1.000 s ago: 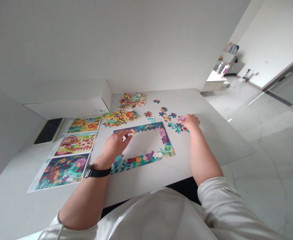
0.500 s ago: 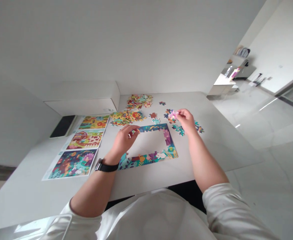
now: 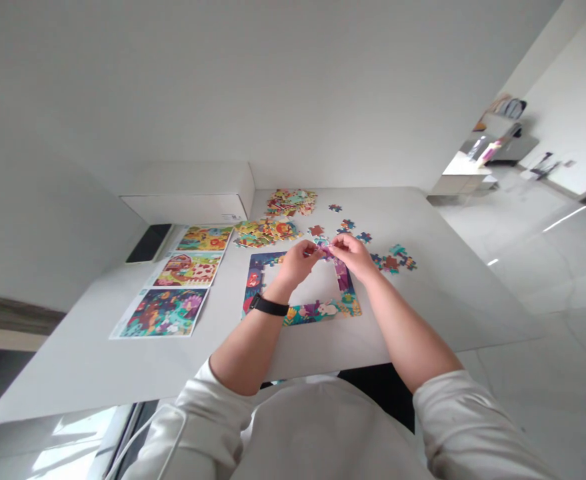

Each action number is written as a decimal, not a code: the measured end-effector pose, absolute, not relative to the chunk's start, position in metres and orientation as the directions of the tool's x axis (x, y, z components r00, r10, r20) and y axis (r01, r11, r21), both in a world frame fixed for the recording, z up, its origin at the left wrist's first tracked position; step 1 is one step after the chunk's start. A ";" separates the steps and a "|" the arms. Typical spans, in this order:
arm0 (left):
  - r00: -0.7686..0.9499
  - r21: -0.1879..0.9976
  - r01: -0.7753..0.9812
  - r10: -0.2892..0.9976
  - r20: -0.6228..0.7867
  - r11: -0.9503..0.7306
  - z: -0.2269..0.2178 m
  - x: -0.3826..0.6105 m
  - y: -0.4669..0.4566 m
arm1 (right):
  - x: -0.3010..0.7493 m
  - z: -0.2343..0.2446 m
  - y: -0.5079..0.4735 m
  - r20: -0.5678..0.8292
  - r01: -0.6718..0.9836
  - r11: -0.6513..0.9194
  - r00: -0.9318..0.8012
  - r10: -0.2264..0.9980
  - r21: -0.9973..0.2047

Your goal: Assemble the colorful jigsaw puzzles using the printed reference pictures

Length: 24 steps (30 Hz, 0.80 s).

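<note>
A purple jigsaw piece [image 3: 325,251] is pinched between the fingertips of both hands, just above the far edge of the puzzle frame. My left hand [image 3: 297,265] grips it from the left and my right hand [image 3: 353,255] from the right. Below them lies the joined puzzle border [image 3: 253,283], a colourful rectangle with a bare white middle. My left hand and wrist cover part of its far and near sides. Loose pieces [image 3: 391,263] are scattered to the right of my right hand, and a brown piece [image 3: 316,231] lies beyond the hands.
Two piles of pieces, a yellow one [image 3: 265,233] and one behind it [image 3: 291,201], lie at the back. On the left are a sheet with three printed pictures [image 3: 165,312], a black phone [image 3: 149,243] and a white box [image 3: 187,208] against the wall.
My right hand has brought the purple piece left and nearer, over the border. My left hand has moved right from the border's far left corner to meet it. The view has shifted slightly.
</note>
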<state>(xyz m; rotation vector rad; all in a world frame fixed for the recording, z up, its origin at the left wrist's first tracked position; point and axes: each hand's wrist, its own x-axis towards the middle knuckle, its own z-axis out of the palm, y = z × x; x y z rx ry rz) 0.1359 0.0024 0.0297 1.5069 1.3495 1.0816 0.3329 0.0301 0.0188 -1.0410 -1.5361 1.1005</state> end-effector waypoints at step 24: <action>0.119 0.880 0.365 0.953 0.280 -0.304 0.009 0.129 -0.009 | 0.339 0.016 0.032 0.082 0.175 0.104 -0.127 0.988 -0.979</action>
